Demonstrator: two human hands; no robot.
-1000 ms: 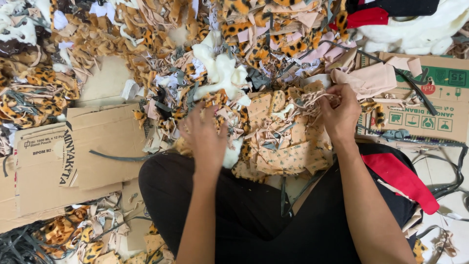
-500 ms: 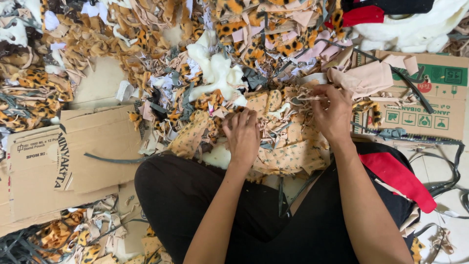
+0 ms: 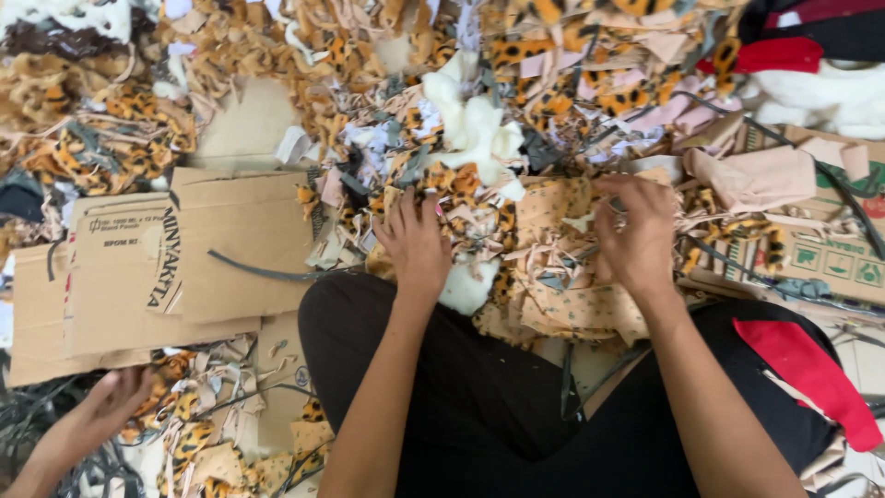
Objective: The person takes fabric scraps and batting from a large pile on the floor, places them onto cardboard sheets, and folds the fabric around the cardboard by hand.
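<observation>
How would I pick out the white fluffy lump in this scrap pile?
Start at the flattened cardboard sheet on the left, then look right past the left hand. Just above it lies the white fluffy lump, plain cream among leopard-spotted scraps.

From the head view I see my left hand pressed flat into a heap of leopard-print fabric scraps, beside a lump of white stuffing foam. My right hand pinches tan dotted fabric pieces over my black-clothed lap. Flattened brown cardboard sheets lie to the left; another person's hand reaches in near them.
</observation>
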